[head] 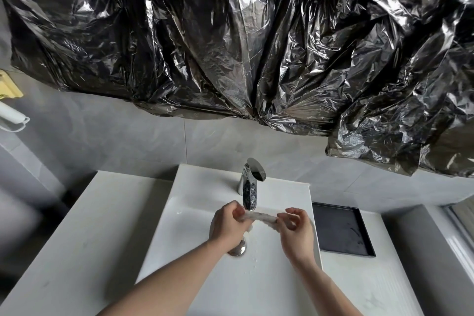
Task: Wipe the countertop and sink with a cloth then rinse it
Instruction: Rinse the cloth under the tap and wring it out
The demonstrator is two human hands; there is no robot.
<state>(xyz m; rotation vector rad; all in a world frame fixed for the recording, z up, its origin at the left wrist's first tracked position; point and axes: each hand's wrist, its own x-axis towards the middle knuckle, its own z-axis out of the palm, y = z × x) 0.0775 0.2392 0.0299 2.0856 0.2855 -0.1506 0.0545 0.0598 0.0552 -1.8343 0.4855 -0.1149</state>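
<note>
A pale, wet cloth (260, 217) is twisted into a thin rope just under the spout of the chrome faucet (250, 185), over the white sink (179, 228). My left hand (227, 223) grips its left end and my right hand (297, 228) pinches its right end. Both hands hover above the basin, with the metal drain (237, 249) partly hidden under my left wrist. The white countertop (84, 226) stretches to the left of the sink. Whether water is running I cannot tell.
A black square tray (342, 229) is set into the counter right of the sink. Crumpled black plastic sheeting (230, 41) covers the wall above the grey tiles. A yellow object (9, 84) and a white fixture (12, 117) sit at the far left.
</note>
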